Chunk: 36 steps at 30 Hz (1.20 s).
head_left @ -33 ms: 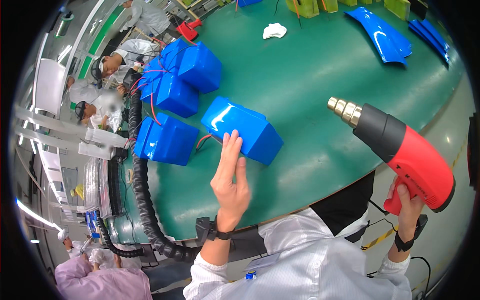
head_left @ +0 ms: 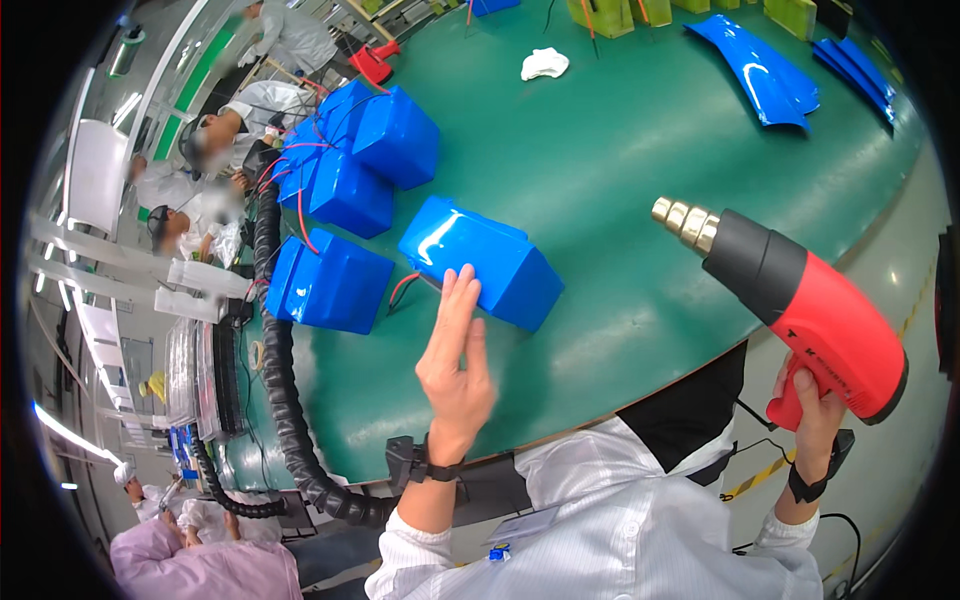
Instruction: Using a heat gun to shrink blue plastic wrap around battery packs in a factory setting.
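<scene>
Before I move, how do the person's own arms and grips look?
The left grip and right grip are gloveless. The left sleeve and right sleeve are white, ending above the wrists. Fine stripes show on the left sleeve. Each wrist wears a black strap with a dark, boxy device.

Green tabletop carries glossy blue blocks at left and centre, crumpled white wad, blue sheets far right, yellow-green blocks along far edge, black ribbed hose at left.
</scene>
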Motion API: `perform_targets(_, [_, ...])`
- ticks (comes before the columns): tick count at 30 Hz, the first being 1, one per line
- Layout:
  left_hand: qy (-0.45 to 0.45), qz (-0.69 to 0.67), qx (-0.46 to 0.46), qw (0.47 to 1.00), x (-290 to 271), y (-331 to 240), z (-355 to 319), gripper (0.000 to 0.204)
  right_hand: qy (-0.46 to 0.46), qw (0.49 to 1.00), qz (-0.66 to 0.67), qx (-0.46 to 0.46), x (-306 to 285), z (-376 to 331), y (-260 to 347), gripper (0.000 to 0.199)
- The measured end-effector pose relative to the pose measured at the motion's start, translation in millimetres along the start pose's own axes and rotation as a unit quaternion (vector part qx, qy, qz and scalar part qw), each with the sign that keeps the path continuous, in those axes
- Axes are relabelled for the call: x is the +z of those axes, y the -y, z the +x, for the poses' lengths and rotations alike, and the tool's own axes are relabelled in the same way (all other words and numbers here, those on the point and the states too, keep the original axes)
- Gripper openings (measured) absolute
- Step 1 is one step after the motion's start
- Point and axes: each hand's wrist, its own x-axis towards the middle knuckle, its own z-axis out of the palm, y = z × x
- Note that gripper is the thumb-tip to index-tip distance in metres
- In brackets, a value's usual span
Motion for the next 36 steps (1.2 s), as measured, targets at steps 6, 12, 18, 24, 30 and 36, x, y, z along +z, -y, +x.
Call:
perform_targets(6, [-0.044, -0.126, -0.015, 0.991, 2.4, 20.2, -14.1, 0.034, 0.034, 0.998, -0.018, 0.045, 9.1, -11.5, -0.8, 0.035])
perform_targets(12, [-0.103, -0.099, 0.014, 0.99, 7.2, 20.8, -12.5, 0.034, 0.082, 0.992, 0.02, 0.091, 21.8, -18.6, 1.8, 0.015])
perform_targets(18, [-0.093, -0.081, 0.016, 0.992, 2.5, 23.4, -13.9, 0.036, 0.141, 0.989, -0.043, 0.007, 21.4, -18.4, -0.2, 0.016])
perform_targets(24, [-0.1, -0.08, 0.015, 0.992, 0.9, 24.9, -15.2, 0.034, 0.128, 0.991, -0.041, 0.02, 29.9, -22.9, -3.6, 0.012])
perform_targets(30, [-0.102, -0.082, 0.017, 0.991, 2.8, 24.8, -14.3, 0.031, 0.098, 0.989, -0.092, -0.065, 31.3, -23.8, -3.6, 0.013])
perform_targets(36, [-0.089, -0.078, 0.025, 0.993, 4.6, 22.3, -11.3, 0.031, 0.103, 0.989, -0.094, -0.045, 19.1, -29.7, -8.4, 0.018])
